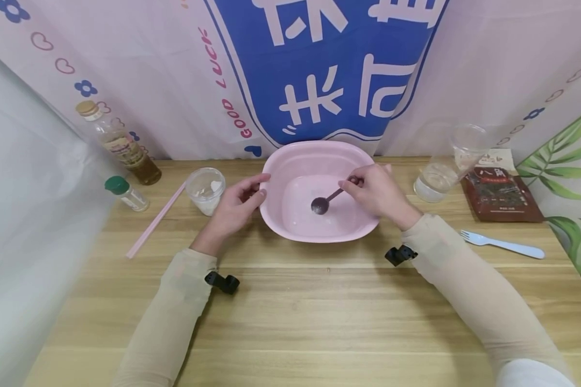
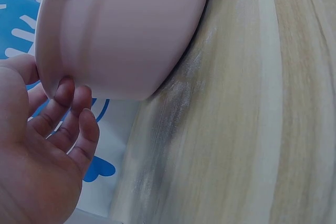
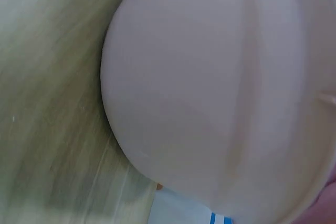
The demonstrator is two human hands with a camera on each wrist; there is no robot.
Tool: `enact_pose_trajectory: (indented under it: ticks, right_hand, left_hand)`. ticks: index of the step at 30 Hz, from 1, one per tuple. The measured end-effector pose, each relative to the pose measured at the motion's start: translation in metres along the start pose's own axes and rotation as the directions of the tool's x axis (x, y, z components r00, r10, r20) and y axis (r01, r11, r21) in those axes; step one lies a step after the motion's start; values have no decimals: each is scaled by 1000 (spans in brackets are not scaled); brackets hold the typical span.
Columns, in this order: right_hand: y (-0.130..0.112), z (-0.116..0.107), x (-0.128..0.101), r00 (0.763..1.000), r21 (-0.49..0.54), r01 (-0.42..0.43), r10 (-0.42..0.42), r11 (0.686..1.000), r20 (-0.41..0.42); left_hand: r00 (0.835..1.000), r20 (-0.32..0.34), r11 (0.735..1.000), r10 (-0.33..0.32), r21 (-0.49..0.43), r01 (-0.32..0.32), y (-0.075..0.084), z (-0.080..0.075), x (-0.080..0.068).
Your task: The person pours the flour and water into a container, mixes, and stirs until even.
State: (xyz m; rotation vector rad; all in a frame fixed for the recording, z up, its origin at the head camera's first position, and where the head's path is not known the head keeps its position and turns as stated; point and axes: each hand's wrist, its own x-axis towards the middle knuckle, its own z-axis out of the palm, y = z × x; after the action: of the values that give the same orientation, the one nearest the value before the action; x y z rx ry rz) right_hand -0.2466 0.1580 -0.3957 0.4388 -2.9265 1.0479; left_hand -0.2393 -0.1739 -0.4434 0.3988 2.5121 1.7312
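Pink basin steadied by left hand curled on its left rim; right hand pinches spoon; best stir gently, low.

On the wooden table, far left, a capped bottle of amber liquid stands beside a small green-lidded jar, a pink straw and a clear cup of white powder. To the right sit a clear plastic cup, a dark red packet and a pale blue fork.
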Motion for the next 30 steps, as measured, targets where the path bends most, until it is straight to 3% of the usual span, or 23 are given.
enact_pose_trajectory:
  ticks: [17,25,30]
  right_hand:
    - [4,-4,2,998,-65,-41,38,997,-42]
    - [2,-6,0,997,-1,-43,43,999,-67]
    - [-8,-1,1,1000,46,-1,3,999,-31]
  left_hand:
    - [1000,2,1000,-4,2,4,-1,0,1]
    - [1000,1,1000,-8,2,8,0,0,1]
    - [1000,-1,1000,1,-3,-1,0,1,1]
